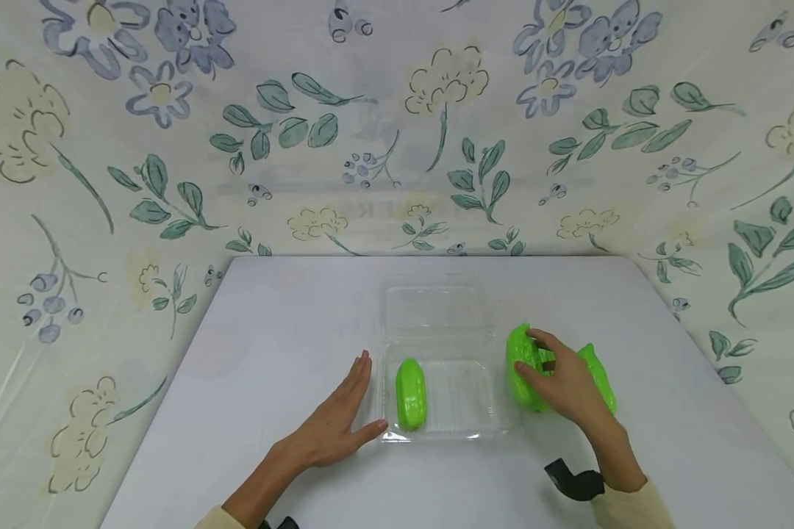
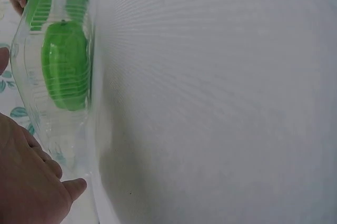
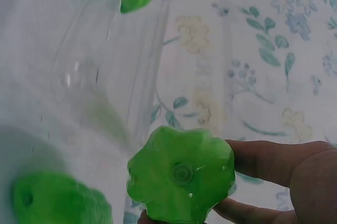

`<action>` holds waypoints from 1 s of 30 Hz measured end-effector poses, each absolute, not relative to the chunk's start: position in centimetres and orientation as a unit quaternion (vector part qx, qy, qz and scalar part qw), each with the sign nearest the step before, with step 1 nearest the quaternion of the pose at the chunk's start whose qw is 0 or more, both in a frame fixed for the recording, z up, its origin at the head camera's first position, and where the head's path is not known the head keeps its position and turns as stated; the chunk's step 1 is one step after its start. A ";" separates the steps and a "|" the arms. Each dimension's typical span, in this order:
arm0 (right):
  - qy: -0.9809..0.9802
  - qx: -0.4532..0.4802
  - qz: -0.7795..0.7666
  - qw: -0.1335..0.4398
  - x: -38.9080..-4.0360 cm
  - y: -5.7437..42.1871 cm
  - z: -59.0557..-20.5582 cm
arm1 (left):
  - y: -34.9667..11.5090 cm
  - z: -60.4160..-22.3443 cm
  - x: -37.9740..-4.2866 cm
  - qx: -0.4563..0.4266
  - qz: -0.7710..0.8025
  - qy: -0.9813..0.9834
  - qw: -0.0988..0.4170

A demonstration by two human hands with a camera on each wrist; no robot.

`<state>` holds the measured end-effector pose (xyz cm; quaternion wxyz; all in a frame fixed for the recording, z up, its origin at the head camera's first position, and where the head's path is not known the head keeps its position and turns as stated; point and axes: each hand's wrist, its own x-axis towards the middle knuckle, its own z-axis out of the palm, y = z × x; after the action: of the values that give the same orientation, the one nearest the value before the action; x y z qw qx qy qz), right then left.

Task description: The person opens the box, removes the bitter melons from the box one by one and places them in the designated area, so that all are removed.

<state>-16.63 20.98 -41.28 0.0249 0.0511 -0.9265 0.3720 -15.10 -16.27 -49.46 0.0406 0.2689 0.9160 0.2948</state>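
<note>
A clear plastic clamshell box (image 1: 463, 397) lies with its lid folded back, and one bright green, ridged toy vegetable (image 1: 411, 394) sits along its left side. My left hand (image 1: 334, 426) lies beside the box with fingers straight, the thumb at its front left corner. Right of the box, my right hand (image 1: 569, 382) grips another ridged green toy vegetable (image 3: 181, 176) between thumb and fingers. The right wrist view shows its lobed end with a round dimple. A further green toy vegetable (image 1: 598, 378) is partly hidden behind that hand.
The box's clear lid (image 1: 432, 307) lies flat toward the back of the white table (image 1: 291, 308). A flowered cloth (image 1: 397, 147) hangs behind the table and runs along its sides. Black straps show at both wrists.
</note>
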 end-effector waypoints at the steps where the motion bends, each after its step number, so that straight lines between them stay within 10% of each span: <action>1: -0.929 0.047 0.367 0.026 -16.6 21.4 -41.3 | -16.3 -49.5 -15.1 0.268 0.294 0.916 0.042; 30: -0.957 -0.063 0.280 0.036 -16.0 30.0 -41.4 | -16.0 -49.3 -15.2 0.264 0.291 0.918 0.053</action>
<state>-15.95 30.01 -41.39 0.0362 -0.0628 -0.9574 0.2796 -15.19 -16.04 -49.34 0.0529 0.2637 0.9181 0.2913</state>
